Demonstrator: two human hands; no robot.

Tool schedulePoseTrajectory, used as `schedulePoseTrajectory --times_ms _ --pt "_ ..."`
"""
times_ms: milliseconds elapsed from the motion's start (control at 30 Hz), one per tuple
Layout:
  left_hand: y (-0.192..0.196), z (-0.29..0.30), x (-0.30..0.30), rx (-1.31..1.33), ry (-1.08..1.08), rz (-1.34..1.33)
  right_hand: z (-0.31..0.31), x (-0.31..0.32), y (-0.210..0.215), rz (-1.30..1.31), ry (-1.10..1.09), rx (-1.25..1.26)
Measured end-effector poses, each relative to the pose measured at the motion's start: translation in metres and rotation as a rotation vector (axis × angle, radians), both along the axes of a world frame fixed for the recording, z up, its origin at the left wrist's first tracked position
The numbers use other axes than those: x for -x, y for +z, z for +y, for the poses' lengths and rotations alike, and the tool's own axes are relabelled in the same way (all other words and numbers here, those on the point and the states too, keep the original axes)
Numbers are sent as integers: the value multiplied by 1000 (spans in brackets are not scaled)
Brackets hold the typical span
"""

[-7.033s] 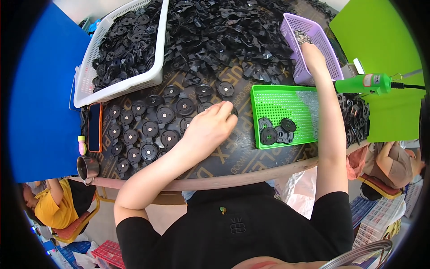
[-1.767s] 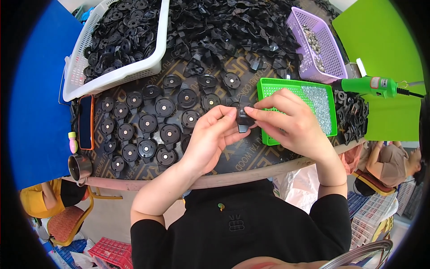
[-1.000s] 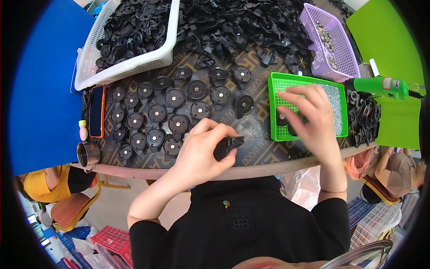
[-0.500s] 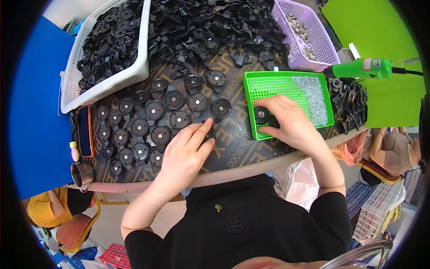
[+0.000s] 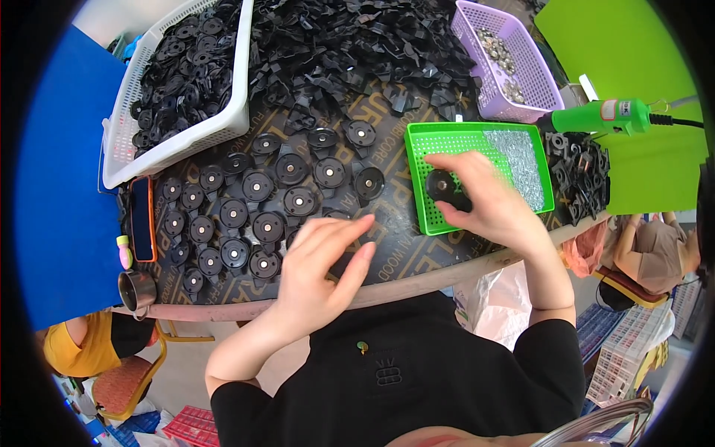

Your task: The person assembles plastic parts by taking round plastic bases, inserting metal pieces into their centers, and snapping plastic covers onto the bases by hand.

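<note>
I am pinching a black disc [image 5: 441, 183] over the green tray [image 5: 477, 134] with my right hand [image 5: 488, 201], left hand [image 5: 320, 268] spreading flat on the surface [image 5: 402, 246] beside many finished rows of discs [image 5: 246, 216], far pile of black parts [image 5: 335, 52] remaining.

The right hand [image 5: 488, 201] covers part of the round black plastic disc [image 5: 441, 185] in the green perforated plastic tray [image 5: 447, 141], so its grip cannot be judged. The left hand [image 5: 320, 268] hides some of the flat black discs near the round table's front edge [image 5: 417, 279]. The small silvery pieces in the purple mesh basket [image 5: 521, 74] are too tiny to identify.
</note>
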State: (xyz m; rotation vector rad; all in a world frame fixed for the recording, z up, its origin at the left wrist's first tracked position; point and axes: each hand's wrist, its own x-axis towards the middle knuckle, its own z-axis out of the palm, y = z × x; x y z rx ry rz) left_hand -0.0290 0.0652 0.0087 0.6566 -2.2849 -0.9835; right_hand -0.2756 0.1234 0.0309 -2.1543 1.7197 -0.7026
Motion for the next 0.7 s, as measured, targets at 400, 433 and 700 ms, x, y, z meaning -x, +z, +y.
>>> schedulePoseTrajectory --times_ms 400,433,700 --pt "-10 -9 24 -1533 -350 357 -14 -27 37 -292 465 -138" --pt "-9 -9 22 -1468 -318 323 -18 -27 32 -376 456 -162" --pt "3 -7 19 -1639 -8 439 -118 6 -20 372 -402 -53"
